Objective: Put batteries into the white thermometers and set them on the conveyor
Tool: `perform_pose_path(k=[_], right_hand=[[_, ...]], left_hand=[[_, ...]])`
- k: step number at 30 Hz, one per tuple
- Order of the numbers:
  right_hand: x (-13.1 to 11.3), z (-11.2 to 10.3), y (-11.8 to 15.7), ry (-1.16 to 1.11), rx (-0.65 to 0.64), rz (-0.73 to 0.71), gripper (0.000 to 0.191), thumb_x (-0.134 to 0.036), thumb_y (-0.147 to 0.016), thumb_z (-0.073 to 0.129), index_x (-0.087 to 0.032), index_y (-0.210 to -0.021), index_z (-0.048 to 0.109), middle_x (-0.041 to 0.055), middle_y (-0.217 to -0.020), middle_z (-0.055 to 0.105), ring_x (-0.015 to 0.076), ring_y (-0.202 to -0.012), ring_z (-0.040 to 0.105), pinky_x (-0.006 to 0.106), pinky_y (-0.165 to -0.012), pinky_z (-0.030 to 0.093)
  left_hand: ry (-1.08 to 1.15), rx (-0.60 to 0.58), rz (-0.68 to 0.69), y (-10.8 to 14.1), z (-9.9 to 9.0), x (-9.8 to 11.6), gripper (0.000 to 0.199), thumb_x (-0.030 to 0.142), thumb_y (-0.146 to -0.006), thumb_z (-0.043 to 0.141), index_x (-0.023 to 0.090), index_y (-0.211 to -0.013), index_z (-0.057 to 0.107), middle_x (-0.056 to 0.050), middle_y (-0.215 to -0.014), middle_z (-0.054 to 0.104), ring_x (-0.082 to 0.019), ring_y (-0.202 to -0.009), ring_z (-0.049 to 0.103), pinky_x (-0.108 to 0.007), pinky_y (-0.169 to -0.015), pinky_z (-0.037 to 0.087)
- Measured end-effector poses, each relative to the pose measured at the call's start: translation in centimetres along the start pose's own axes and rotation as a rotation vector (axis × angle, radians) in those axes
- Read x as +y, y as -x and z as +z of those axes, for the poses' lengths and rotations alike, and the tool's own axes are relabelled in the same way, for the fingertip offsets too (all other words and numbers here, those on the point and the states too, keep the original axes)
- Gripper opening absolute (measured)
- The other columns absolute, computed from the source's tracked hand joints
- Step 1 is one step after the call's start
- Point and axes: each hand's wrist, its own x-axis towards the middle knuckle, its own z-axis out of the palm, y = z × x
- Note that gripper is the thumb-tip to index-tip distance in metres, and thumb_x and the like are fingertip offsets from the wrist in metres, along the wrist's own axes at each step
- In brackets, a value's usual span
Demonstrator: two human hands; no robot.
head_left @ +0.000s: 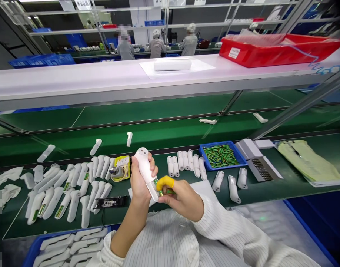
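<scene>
In my left hand is a white handheld device, shaped like a forehead thermometer, with two round openings on its head. Its battery compartment faces up and shows green. My right hand, a yellow finger cot on its index finger, pinches green batteries at the compartment's lower end. How deep the batteries sit is hidden by the fingers. Beneath both hands lies a white sheet. To the left, many similar white devices lie in rows, some with green batteries in open compartments.
A blue tray of loose green batteries stands to the right, beside white covers and an open box. Left are a yellow container and a black device. A green conveyor carries white parts behind; a shelf spans above.
</scene>
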Motion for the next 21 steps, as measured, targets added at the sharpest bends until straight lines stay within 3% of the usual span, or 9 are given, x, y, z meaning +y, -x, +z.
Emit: perform_pose_path(k=[3, 6, 9, 15, 21], right_hand=[[0.6, 0.0, -0.6, -0.439, -0.098, 0.271, 0.047, -0.053, -0.067, 0.074, -0.020, -0.083, 0.046, -0.0067, -0.063, 0.046, 0.0078, -0.053, 0.041, 0.022, -0.051, 0.033], [1.8, 0.2, -1.0, -0.569, -0.093, 0.333, 0.051, -0.053, -0.060, 0.078, -0.018, -0.080, 0.045, -0.0067, -0.063, 0.046, 0.0069, -0.054, 0.041, 0.021, -0.053, 0.031], [2.7, 0.2, -1.2, -0.601, -0.088, 0.299, 0.050, -0.054, -0.061, 0.078, -0.017, -0.080, 0.048, -0.0061, -0.063, 0.047, 0.0072, -0.056, 0.041, 0.022, -0.053, 0.030], [1.7, -1.1, -0.5, -0.719, 0.049, 0.236, 0.037, -0.054, -0.086, 0.052, -0.017, -0.088, 0.050, -0.0007, -0.064, 0.059, 0.0097, -0.049, 0.050, 0.024, -0.049, 0.032], [-0.3, -0.5, -0.7, -0.513, 0.367, 0.118, 0.025, -0.043, -0.083, 0.061, -0.019, -0.085, 0.055, -0.0021, -0.066, 0.052, 0.0105, -0.059, 0.048, 0.024, -0.055, 0.038]], left_hand=[[-0.038, -0.122, 0.059, 0.5, 0.2, -0.2, 0.028, 0.047, -0.084, 0.056, 0.020, -0.093, 0.054, 0.001, -0.071, 0.049, -0.004, -0.044, 0.037, -0.012, -0.035, 0.035], [-0.068, -0.110, 0.077, 0.6, 0.1, -0.6, 0.033, 0.049, -0.080, 0.061, 0.021, -0.095, 0.055, 0.001, -0.071, 0.050, -0.005, -0.046, 0.040, -0.012, -0.036, 0.037], [-0.055, -0.038, 0.092, 0.3, -0.4, -0.7, 0.032, 0.048, -0.080, 0.062, 0.019, -0.091, 0.056, 0.000, -0.073, 0.050, -0.005, -0.050, 0.041, -0.012, -0.038, 0.038], [0.006, 0.059, 0.110, -0.5, -1.5, -0.4, 0.027, 0.043, -0.089, 0.050, 0.016, -0.086, 0.056, 0.000, -0.075, 0.047, -0.005, -0.051, 0.040, -0.012, -0.039, 0.038], [-0.051, 0.094, 0.165, -0.5, -1.4, -0.5, 0.029, 0.043, -0.089, 0.049, 0.016, -0.085, 0.056, -0.001, -0.076, 0.049, -0.006, -0.052, 0.043, -0.014, -0.041, 0.039]])
